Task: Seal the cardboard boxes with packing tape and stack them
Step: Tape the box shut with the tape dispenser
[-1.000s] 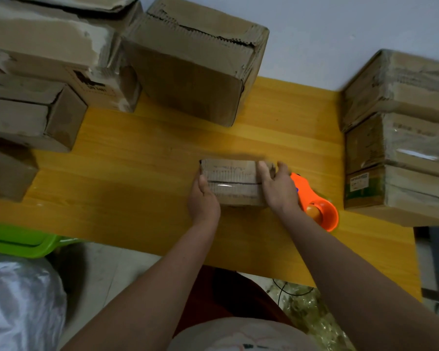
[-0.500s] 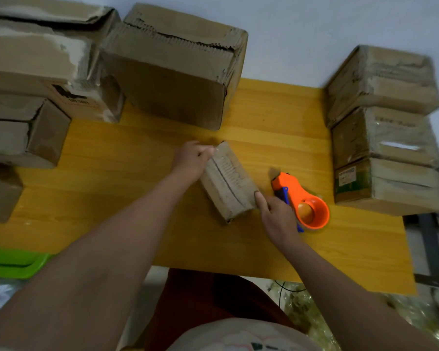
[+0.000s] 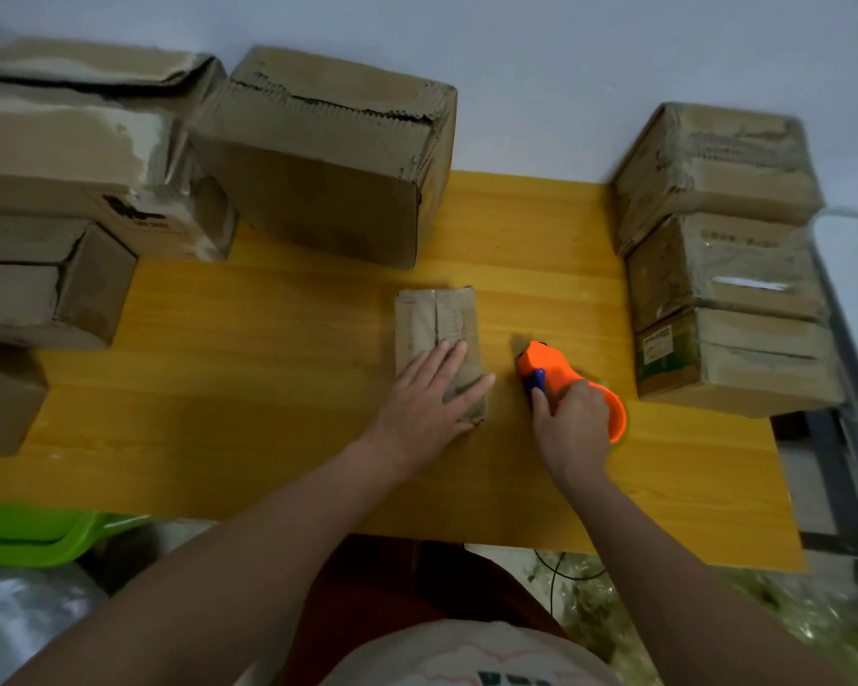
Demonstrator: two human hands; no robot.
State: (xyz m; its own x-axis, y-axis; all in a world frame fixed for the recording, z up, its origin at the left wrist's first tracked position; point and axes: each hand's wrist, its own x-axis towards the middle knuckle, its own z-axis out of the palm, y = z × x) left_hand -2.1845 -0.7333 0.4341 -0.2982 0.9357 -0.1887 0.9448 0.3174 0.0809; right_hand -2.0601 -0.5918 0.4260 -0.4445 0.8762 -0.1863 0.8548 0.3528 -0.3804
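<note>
Left hand (image 3: 429, 396) lies flat, fingers straight, on the box (image 3: 437, 339) — pinning it for taping, I'd say. Right hand (image 3: 573, 423) curls round the dispenser (image 3: 548, 371) — ready to lift.

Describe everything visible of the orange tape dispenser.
The orange tape dispenser looks like plastic, with a narrow nose pointing away from the person, a blue part on its left side, and a round hoop at the near end. It sits on the yellow wooden table, right of the small cardboard box. The right hand grips it.
</note>
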